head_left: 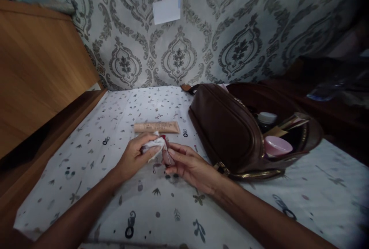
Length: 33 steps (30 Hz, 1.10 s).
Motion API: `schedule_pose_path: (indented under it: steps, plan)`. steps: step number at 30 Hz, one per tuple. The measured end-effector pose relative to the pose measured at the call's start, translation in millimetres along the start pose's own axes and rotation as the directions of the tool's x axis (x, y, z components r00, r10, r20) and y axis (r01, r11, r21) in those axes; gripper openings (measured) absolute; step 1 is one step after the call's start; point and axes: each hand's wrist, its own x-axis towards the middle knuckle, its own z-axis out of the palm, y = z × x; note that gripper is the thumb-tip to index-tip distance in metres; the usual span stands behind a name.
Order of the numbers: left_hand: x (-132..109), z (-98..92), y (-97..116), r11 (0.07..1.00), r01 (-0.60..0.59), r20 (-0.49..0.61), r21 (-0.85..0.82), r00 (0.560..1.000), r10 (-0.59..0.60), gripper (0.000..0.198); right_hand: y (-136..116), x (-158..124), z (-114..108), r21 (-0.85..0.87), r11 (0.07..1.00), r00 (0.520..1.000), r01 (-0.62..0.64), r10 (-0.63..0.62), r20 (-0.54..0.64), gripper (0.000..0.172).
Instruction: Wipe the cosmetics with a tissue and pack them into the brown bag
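Observation:
My left hand (138, 156) is closed around a crumpled white tissue (154, 147), pressing it against the top of a small dark red tube (167, 152). My right hand (184, 164) pinches that slim tube between thumb and fingers, just above the patterned white cloth (86, 164). A peach-coloured tube (157, 127) lies flat on the cloth just beyond both hands.
An open brown leather pouch (227, 129) lies to the right with a pink jar (277, 146), a white-capped bottle (266, 118) and other items inside. A wooden cabinet (37, 68) stands on the left. Patterned wallpaper with a white card (166, 9) rises behind.

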Motion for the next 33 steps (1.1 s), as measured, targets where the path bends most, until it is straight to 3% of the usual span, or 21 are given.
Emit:
schedule_pose_path:
  steps: [4,8,12,15,18,20,24,29,31,33]
  plan:
    - [0,0.1,8,0.99,-0.092,0.233,-0.107,0.966,0.114,0.019,0,1,-3,-0.009,0.999,0.995,0.049,-0.05,-0.086,0.037]
    - [0,1.6,10,0.985,-0.105,0.297,-0.137,0.944,0.142,0.02,1,1,-5,-0.014,0.998,0.989,0.062,-0.064,-0.13,0.046]
    - [-1,0.4,6,0.992,-0.072,0.204,-0.1,0.975,0.091,0.022,2,1,-4,-0.012,0.999,0.99,0.049,-0.05,-0.133,0.04]
    - [-1,-1.2,0,0.997,-0.003,0.089,-0.072,0.996,0.009,0.02,1,1,-3,-0.027,1.0,0.997,0.011,-0.013,-0.071,0.038]
    - [-1,-1.5,-7,0.993,0.108,-0.068,-0.04,0.992,-0.111,0.022,0,1,-2,-0.036,0.999,0.999,-0.019,0.018,-0.038,0.034]
    - [-1,-1.4,-9,0.989,0.146,-0.117,-0.028,0.982,-0.148,0.024,-1,0,-2,-0.027,0.999,0.999,-0.021,0.02,-0.031,0.034]
    - [0,-1.9,-2,0.998,0.053,0.031,-0.029,0.998,-0.052,0.019,-1,1,-1,-0.004,1.0,0.998,0.021,-0.021,-0.053,0.033]
    - [0,-1.0,8,0.996,-0.059,0.247,-0.071,0.966,0.075,0.02,0,4,-3,0.013,0.998,0.994,0.068,-0.067,-0.088,0.029]
    - [-1,0.1,8,0.996,-0.057,0.278,-0.065,0.958,0.073,0.021,2,4,-5,0.009,0.997,0.994,0.074,-0.073,-0.078,0.032]
    - [-2,0.4,6,1.0,-0.016,0.231,-0.022,0.973,0.02,0.023,4,4,-6,0.009,0.997,0.996,0.074,-0.073,-0.059,0.035]
